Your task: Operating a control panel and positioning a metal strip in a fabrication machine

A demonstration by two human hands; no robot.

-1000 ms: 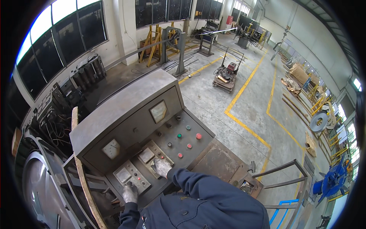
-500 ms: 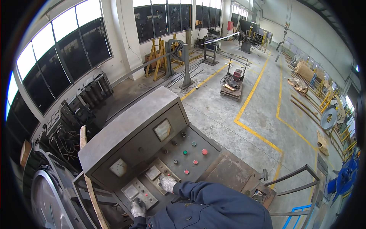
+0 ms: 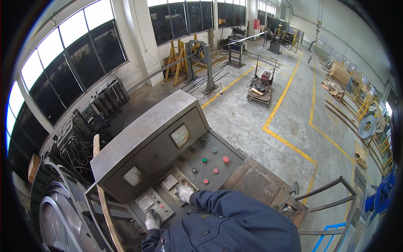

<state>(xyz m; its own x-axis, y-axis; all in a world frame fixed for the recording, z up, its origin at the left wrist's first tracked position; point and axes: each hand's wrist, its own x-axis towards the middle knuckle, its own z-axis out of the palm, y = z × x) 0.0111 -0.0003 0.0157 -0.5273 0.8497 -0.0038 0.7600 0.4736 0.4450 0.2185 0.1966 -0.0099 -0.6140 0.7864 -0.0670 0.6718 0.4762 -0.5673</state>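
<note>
A grey metal control console [image 3: 142,138] stands in front of me, with two dial gauges in its upright face. Two small control modules with meters and red lights are set in its sloping panel. My left hand [image 3: 153,219], in a pale knit glove, rests at the lower edge of the left module [image 3: 156,203], fingers curled down. My right hand [image 3: 184,193], gloved alike, lies on the right module [image 3: 171,181] with its fingers bent together. What the fingertips grip is too small and covered to make out. Green push button [image 3: 204,160] and red push button [image 3: 226,159] sit beyond my right hand.
A wooden strip [image 3: 105,210] leans at the console's left, beside a large round metal reel [image 3: 58,220]. Bent metal rails [image 3: 331,189] stand at the right. Farther off are a wheeled cart [image 3: 260,90], yellow-and-grey stands [image 3: 197,63] and yellow floor lines [image 3: 285,96].
The whole view has shifted slightly, so the workshop sits a little farther right in the picture. Both hands stay at the same modules, with little visible change in the fingers.
</note>
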